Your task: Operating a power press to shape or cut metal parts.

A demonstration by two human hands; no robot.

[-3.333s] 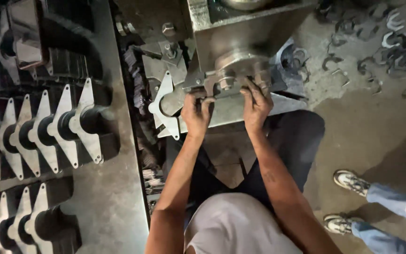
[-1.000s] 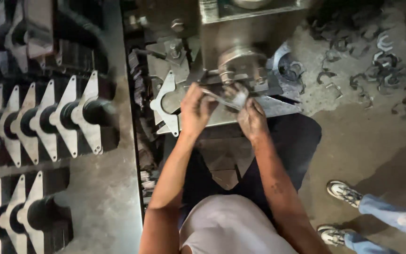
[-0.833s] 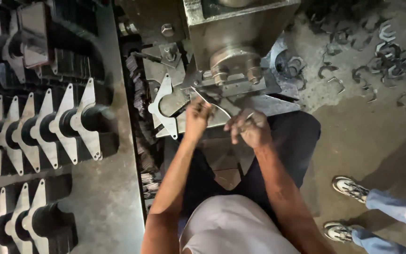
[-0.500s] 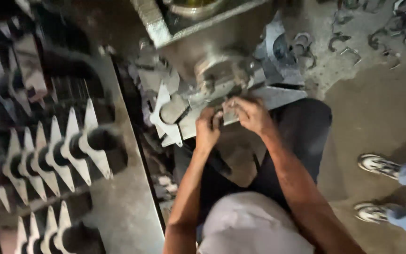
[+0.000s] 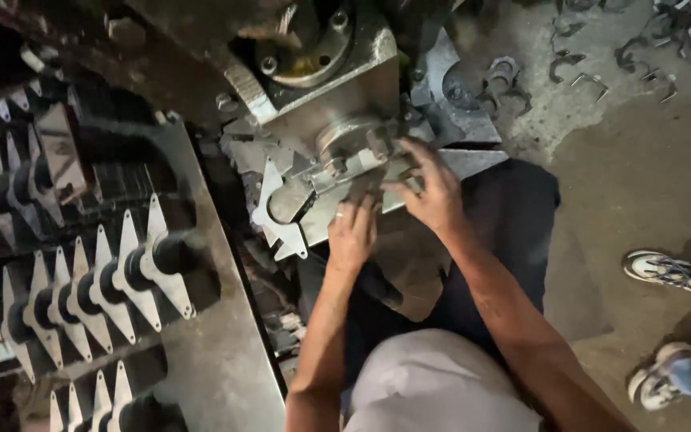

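Note:
My left hand (image 5: 352, 232) reaches up to the press bed, its fingertips curled on a flat grey metal piece (image 5: 361, 164) lying under the round die (image 5: 345, 138) of the press machine (image 5: 321, 72). My right hand (image 5: 433, 192) comes in from the right, fingers spread and pinching the same piece by its right end. Both hands touch it right at the die. A cut plate with a C-shaped opening (image 5: 277, 212) leans against the bed's left side, just left of my left hand.
Rows of stamped pointed plates (image 5: 121, 272) stand on racks along the metal bench (image 5: 217, 360) to the left. Curved scrap offcuts (image 5: 569, 64) litter the concrete floor at top right. Another person's shoes (image 5: 657, 268) stand at the right edge.
Both hands lifted the metal piece off the bed, turned it in front of me, then brought it back under the die. The view tilted and swung left.

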